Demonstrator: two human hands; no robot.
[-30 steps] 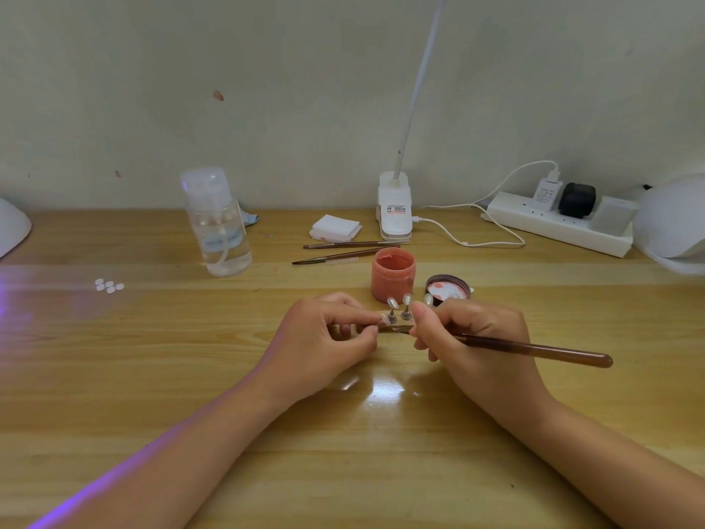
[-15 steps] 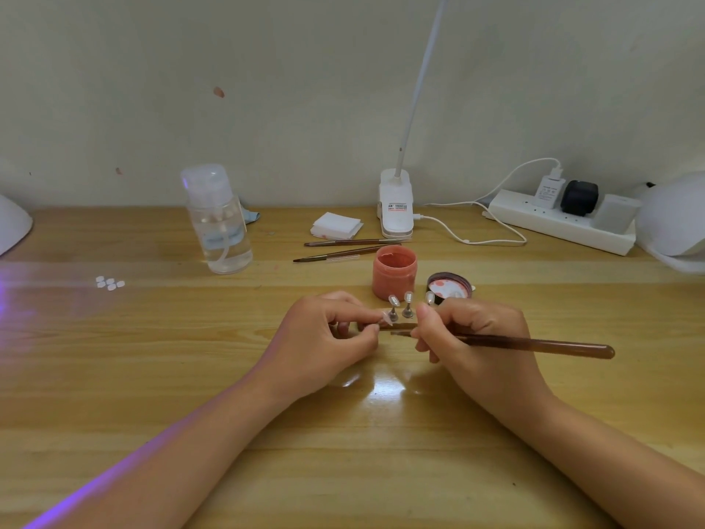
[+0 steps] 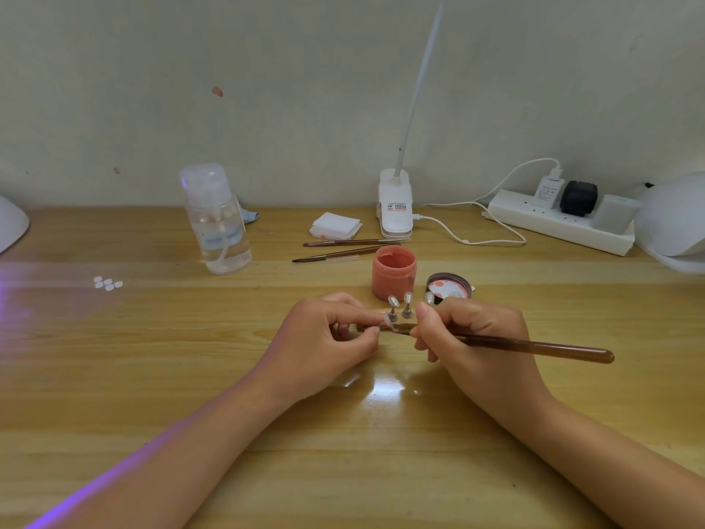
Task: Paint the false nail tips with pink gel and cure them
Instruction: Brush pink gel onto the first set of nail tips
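Note:
My left hand (image 3: 324,337) pinches a small false nail tip (image 3: 386,319) between thumb and forefinger, at the middle of the table. My right hand (image 3: 473,337) grips a brown brush (image 3: 534,345), whose tip touches that nail tip. Just behind my fingers, clear nail tips stand on small metal stands (image 3: 400,305). The open jar of pink gel (image 3: 393,273) is behind them, with its lid (image 3: 448,286) lying to the right. White curing lamps sit at the far left edge (image 3: 11,227) and the far right (image 3: 675,223).
A clear pump bottle (image 3: 217,219) stands back left, with several loose nail tips (image 3: 108,283) on the table to its left. Two spare brushes (image 3: 343,250), white pads (image 3: 335,225), a clip lamp base (image 3: 396,204) and a power strip (image 3: 560,219) line the back.
The brush has shifted slightly in my right hand, its handle dipping a little to the right. Both hands stay in the same place at the nail tip.

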